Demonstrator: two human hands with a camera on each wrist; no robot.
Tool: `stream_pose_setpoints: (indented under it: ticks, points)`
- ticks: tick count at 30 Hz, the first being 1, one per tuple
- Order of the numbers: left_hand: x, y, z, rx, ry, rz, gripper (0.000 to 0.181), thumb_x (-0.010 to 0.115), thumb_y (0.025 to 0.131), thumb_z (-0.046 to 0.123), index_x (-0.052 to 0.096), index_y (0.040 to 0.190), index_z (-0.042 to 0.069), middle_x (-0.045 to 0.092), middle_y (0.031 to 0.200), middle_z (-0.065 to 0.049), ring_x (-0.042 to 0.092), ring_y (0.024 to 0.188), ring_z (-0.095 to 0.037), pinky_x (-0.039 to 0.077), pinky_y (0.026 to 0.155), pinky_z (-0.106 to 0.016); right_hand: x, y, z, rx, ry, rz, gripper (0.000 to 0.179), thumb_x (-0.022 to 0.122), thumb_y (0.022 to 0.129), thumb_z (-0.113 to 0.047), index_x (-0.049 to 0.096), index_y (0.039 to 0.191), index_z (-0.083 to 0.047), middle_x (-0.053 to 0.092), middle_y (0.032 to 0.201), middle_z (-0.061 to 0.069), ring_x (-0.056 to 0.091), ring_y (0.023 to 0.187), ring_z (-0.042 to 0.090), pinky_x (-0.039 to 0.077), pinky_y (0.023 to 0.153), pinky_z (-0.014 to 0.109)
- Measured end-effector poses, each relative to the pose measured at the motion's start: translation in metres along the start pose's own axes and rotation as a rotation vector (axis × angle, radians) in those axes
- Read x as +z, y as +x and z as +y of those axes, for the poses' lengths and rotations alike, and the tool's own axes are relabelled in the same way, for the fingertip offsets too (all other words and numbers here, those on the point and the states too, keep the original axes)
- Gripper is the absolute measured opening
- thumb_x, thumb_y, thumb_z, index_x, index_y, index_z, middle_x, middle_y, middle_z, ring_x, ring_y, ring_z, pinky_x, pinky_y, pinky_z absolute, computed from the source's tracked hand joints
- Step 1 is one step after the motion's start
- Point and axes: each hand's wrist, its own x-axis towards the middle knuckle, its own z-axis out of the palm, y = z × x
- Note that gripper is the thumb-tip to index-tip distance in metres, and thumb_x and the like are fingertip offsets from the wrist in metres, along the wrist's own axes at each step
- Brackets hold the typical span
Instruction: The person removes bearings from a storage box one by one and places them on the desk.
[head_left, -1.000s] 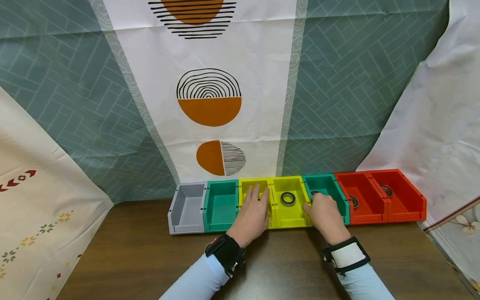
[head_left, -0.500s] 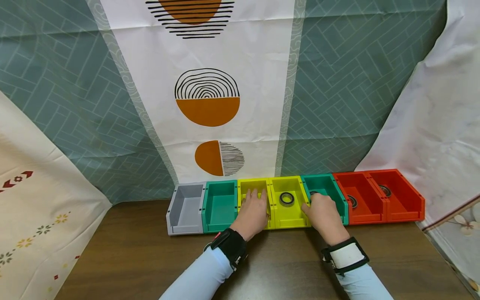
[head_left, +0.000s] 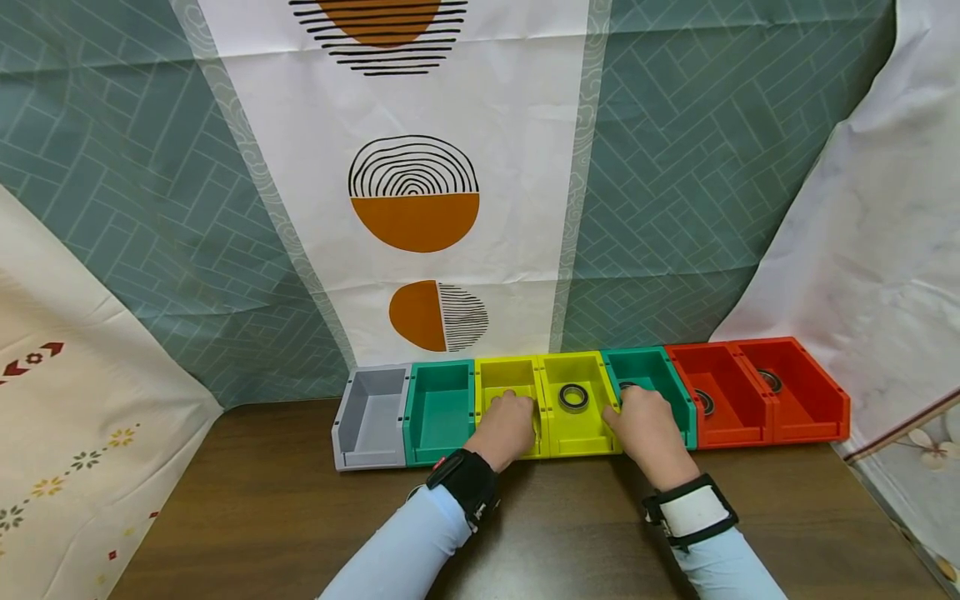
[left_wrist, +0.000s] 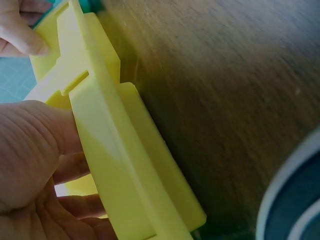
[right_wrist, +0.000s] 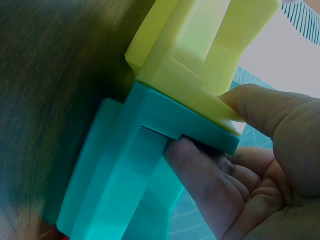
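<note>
My left hand (head_left: pixel 506 429) reaches into the left yellow bin (head_left: pixel 486 382), fingers bent down behind its front wall (left_wrist: pixel 107 145). I cannot tell what those fingertips hold. My right hand (head_left: pixel 645 429) pinches the adjoining side walls of the right yellow bin (head_left: pixel 557 437) and the right green bin (head_left: pixel 681 408). Its thumb (right_wrist: pixel 250 102) lies on the yellow side, its index finger (right_wrist: pixel 192 172) inside the green one. A ring-shaped ball bearing (head_left: pixel 562 398) lies flat in the right yellow bin. Another bearing (head_left: pixel 627 385) shows partly beyond the right hand.
A grey bin (head_left: pixel 375 417) and a green bin (head_left: pixel 441 412) continue the row leftward. Two red bins (head_left: pixel 738 400) stand at the right end, with a bearing (head_left: pixel 708 407) in one and another bearing (head_left: pixel 776 383) in the other. Patterned cloth hangs behind the brown table (head_left: pixel 555 533).
My left hand's fingers, spread over the left yellow bin a second ago, have bent down into it. The right hand keeps its place; the head view has shifted slightly.
</note>
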Motion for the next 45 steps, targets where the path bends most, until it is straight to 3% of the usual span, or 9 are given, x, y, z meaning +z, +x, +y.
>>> stream_pose_setpoints:
  ticks: [5, 11, 17, 23, 27, 35, 45]
  points:
    - [0.000, 0.001, 0.000, 0.001, 0.000, 0.009, 0.010, 0.064, 0.086, 0.019, 0.065, 0.093, 0.012, 0.053, 0.069, -0.001, 0.049, 0.067, -0.018, 0.040, 0.060, -0.026, 0.000, -0.001, 0.000, -0.005, 0.002, 0.002, 0.032, 0.061, 0.088, -0.028, 0.059, 0.091, 0.004, 0.050, 0.062, 0.009, 0.050, 0.054, 0.019, 0.042, 0.045, 0.023]
    - [0.001, 0.001, 0.000, 0.001, 0.030, 0.028, 0.010, 0.065, 0.085, 0.019, 0.066, 0.092, 0.011, 0.053, 0.069, -0.001, 0.047, 0.071, -0.021, 0.039, 0.066, -0.029, 0.001, 0.000, 0.001, -0.011, 0.009, 0.006, 0.031, 0.061, 0.088, -0.028, 0.059, 0.089, 0.003, 0.050, 0.061, 0.009, 0.050, 0.053, 0.019, 0.042, 0.044, 0.023]
    - [-0.001, 0.000, 0.000, 0.021, 0.031, 0.038, 0.006, 0.063, 0.087, 0.018, 0.066, 0.087, 0.013, 0.053, 0.062, 0.001, 0.049, 0.064, -0.017, 0.040, 0.065, -0.027, 0.000, 0.000, 0.001, -0.014, 0.006, 0.009, 0.032, 0.061, 0.088, -0.028, 0.059, 0.089, 0.003, 0.048, 0.060, 0.008, 0.050, 0.052, 0.019, 0.042, 0.044, 0.023]
    - [-0.001, -0.002, 0.000, 0.071, 0.100, 0.065, 0.010, 0.060, 0.089, 0.018, 0.066, 0.082, 0.013, 0.052, 0.059, 0.002, 0.049, 0.059, -0.015, 0.041, 0.061, -0.027, 0.002, 0.001, 0.001, -0.016, 0.006, 0.013, 0.031, 0.061, 0.088, -0.028, 0.059, 0.089, 0.003, 0.049, 0.061, 0.009, 0.050, 0.053, 0.019, 0.041, 0.044, 0.023]
    - [0.000, -0.005, 0.000, 0.103, 0.153, 0.103, 0.009, 0.060, 0.090, 0.016, 0.067, 0.090, 0.012, 0.052, 0.065, 0.000, 0.048, 0.064, -0.016, 0.042, 0.060, -0.026, 0.001, 0.000, 0.001, -0.006, 0.008, 0.000, 0.032, 0.061, 0.088, -0.029, 0.059, 0.091, 0.004, 0.050, 0.061, 0.009, 0.050, 0.053, 0.019, 0.042, 0.044, 0.023]
    - [0.002, -0.009, -0.001, 0.172, 0.251, 0.169, 0.017, 0.061, 0.090, 0.019, 0.064, 0.105, 0.011, 0.056, 0.077, -0.003, 0.048, 0.074, -0.018, 0.046, 0.070, -0.029, -0.001, -0.001, 0.000, -0.008, 0.011, -0.009, 0.033, 0.061, 0.088, -0.028, 0.060, 0.092, 0.004, 0.051, 0.062, 0.009, 0.051, 0.053, 0.019, 0.043, 0.045, 0.023]
    - [-0.003, -0.024, -0.005, 0.190, 0.221, 0.235, 0.024, 0.061, 0.089, 0.021, 0.058, 0.109, 0.009, 0.055, 0.088, -0.009, 0.046, 0.076, -0.020, 0.048, 0.070, -0.027, 0.000, -0.001, 0.000, -0.004, 0.008, -0.008, 0.034, 0.061, 0.088, -0.029, 0.060, 0.093, 0.005, 0.050, 0.062, 0.009, 0.051, 0.053, 0.019, 0.043, 0.045, 0.023]
